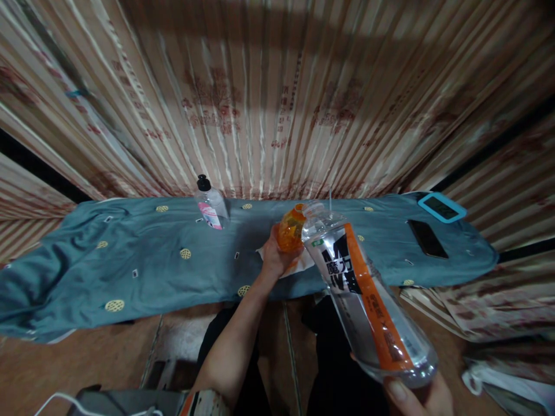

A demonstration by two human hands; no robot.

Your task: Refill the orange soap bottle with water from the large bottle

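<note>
My left hand (276, 254) is closed round a small round orange see-through container (290, 230) with a narrow neck, over the cloth-covered table. Under it a white, paper-like piece (303, 264) with some orange on it shows in part. Gripped near its base by my right hand (416, 396), a large clear plastic bottle (368, 294) with a silver and orange label leans to the left. The bottle's mouth is close to the orange container's neck; whether they touch, I cannot tell. No liquid stream is visible between them. Much of my right hand is below the frame edge.
On the blue-green patterned cloth (156, 271), a clear bottle with a black cap (212, 205) stands at left. A dark phone (427, 238) and a blue-framed device (442, 207) lie at right. A patterned curtain (260, 104) hangs behind. A thin upright stick (330, 200) shows behind the large bottle.
</note>
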